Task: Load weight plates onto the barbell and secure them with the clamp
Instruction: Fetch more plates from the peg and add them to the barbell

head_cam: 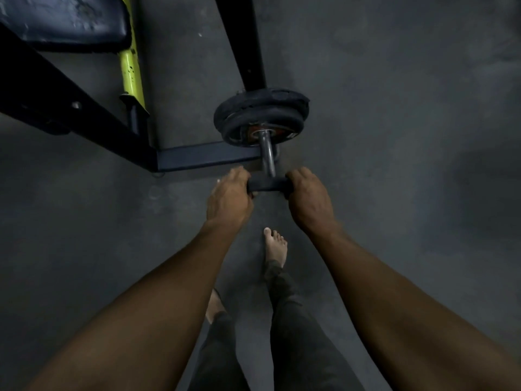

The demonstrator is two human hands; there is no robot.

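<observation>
- A dull grey floor [394,136] filled almost the whole view, mottled and dimly lit.
- A dark metal bench frame [84,108] stood on the floor at upper left, with a yellow-green post [132,71] and a worn black pad [62,18] above it.
- Two black weight plates [262,117] sat stacked together on the barbell [267,156], whose bare steel end pointed toward the person.
- The clamp [266,185], a dark band, sat at the tip of the barbell, well short of the plates.
- The left hand [228,197] and right hand [308,196] were each closed tight around one end of the clamp.
- Bare feet [275,246] stood on the floor below the hands.
</observation>
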